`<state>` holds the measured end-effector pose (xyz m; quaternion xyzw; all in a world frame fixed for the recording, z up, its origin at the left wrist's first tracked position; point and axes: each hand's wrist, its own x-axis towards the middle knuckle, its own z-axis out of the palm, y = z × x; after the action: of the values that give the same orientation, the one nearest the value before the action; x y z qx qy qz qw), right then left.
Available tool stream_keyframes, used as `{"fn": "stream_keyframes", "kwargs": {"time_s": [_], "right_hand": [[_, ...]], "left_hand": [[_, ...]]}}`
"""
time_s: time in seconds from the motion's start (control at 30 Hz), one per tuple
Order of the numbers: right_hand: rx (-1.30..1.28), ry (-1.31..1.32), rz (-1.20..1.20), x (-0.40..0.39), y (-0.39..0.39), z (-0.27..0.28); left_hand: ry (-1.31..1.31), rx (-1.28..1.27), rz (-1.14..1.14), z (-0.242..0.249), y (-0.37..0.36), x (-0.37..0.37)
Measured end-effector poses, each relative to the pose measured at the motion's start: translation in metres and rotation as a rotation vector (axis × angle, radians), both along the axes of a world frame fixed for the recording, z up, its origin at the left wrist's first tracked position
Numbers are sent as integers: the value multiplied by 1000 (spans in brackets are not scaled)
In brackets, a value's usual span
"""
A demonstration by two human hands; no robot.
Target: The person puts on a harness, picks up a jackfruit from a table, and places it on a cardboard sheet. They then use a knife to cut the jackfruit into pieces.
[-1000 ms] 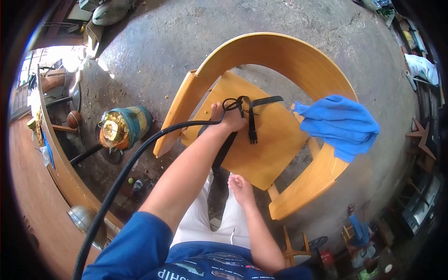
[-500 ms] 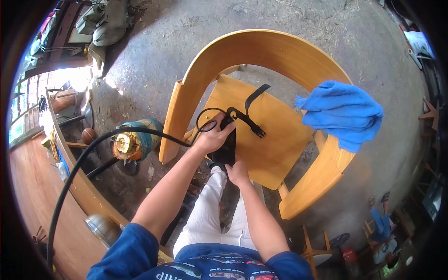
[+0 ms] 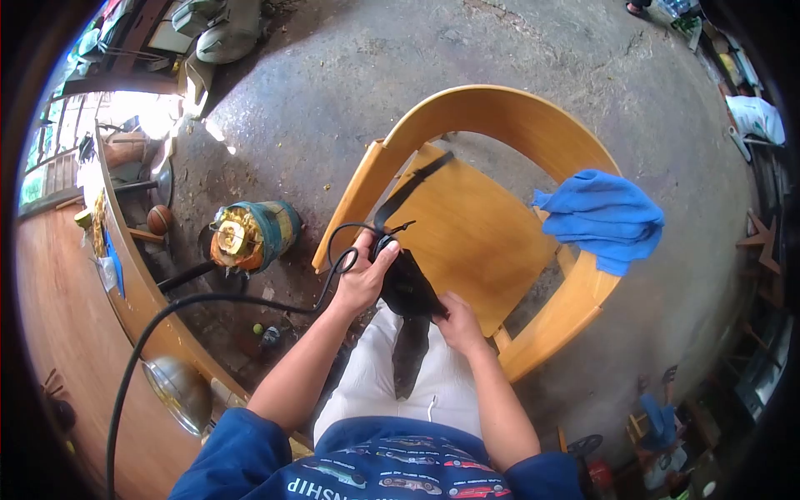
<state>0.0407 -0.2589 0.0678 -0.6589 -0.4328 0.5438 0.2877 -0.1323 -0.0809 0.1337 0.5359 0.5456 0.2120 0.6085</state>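
Observation:
Both my hands hold a black pouch [image 3: 410, 283] above my lap, at the near edge of a wooden chair's seat [image 3: 475, 242]. My left hand [image 3: 363, 275] is closed on its upper left end, with the thumb on top. At its lower right end, my right hand [image 3: 461, 323] pinches the edge. A black strap [image 3: 414, 187] reaches up from the pouch across the seat. By my left fingers a thin black cord makes a loop and joins a thick black cable [image 3: 200, 298] that runs down to the lower left. What the pouch contains is hidden.
The chair's curved backrest [image 3: 500, 112] wraps round the far side, and a blue cloth [image 3: 600, 218] hangs over its right arm. To the left stand a bucket [image 3: 279, 233] of scraps, a basketball [image 3: 159, 219], a wooden bench [image 3: 75, 333] and a metal lamp shade [image 3: 177, 392].
The pouch has turned so its lower end points right, and my right hand has moved right and down with it. The strap now lies up and left; its buckle no longer shows on the seat.

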Motion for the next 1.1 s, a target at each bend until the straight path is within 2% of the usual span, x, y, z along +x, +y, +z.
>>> {"fn": "stream_keyframes", "kwargs": {"time_s": [0.1, 0.13, 0.17, 0.23, 0.3, 0.43, 0.5, 0.57, 0.7, 0.77, 0.87, 0.9, 0.97, 1.1], "right_hand": [[33, 28, 71, 11, 3, 55], [43, 20, 84, 12, 4, 76], [60, 37, 83, 11, 4, 98], [98, 49, 98, 9, 11, 139], [-12, -74, 231, 5, 14, 176], [165, -179, 318, -19, 13, 204], [33, -189, 428, -35, 21, 236], [81, -195, 475, -52, 30, 267], [151, -74, 552, -87, 46, 322], [213, -5, 595, -105, 57, 343], [169, -187, 755, -118, 70, 369], [181, -190, 785, -124, 76, 379], [287, -373, 904, -138, 86, 399], [440, -510, 1007, -163, 113, 443]], "left_hand": [[-86, 51, 104, 43, -19, -25], [-227, -17, 224, 64, -26, -30], [-223, -32, 258, 82, -32, -44], [-414, -74, 400, 118, -46, -63], [-475, -36, 464, 148, -58, -83], [-646, 19, 649, 207, -73, -123], [-659, 73, 696, 229, -80, -150], [-596, 174, 719, 248, -89, -184], [-506, 244, 934, 275, -105, -252], [-506, 314, 1012, 270, -111, -287], [-329, 403, 1096, 261, -126, -338], [-331, 417, 1125, 262, -130, -350], [-334, 398, 1207, 265, -139, -371], [-543, 495, 1362, 276, -149, -406]]}}
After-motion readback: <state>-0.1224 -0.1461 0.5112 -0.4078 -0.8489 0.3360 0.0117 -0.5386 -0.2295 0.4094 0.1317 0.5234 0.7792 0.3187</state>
